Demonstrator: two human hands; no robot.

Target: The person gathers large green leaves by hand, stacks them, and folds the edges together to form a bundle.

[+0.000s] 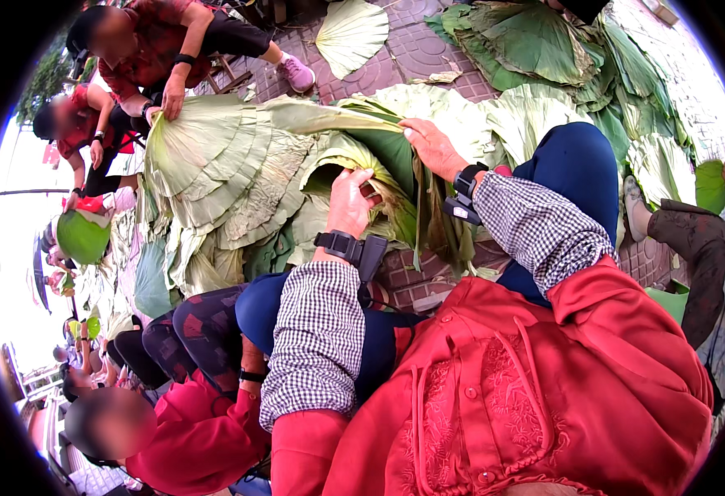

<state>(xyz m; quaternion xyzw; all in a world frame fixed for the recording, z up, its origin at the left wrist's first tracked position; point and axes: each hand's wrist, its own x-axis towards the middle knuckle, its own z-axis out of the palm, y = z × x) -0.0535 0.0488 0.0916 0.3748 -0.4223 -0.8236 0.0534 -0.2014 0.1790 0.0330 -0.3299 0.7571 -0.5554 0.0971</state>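
Large wilted lotus leaves lie in front of me in overlapping layers. My right hand pinches the edge of a lifted lotus leaf, whose pale underside shows as a long fold reaching left. Lower and to the left, my left hand has its thumb and fingertips on the rim of a curled yellow-green lotus leaf. Part of its grip is hidden behind the leaf. Between my hands a darker green leaf surface stands partly raised, and brown, withered leaf edges hang below my right hand.
A co-worker's hand holds a fanned stack of pale lotus leaves at the left. Another person in red sits close on my left. A pile of green lotus leaves lies on the paving at the upper right.
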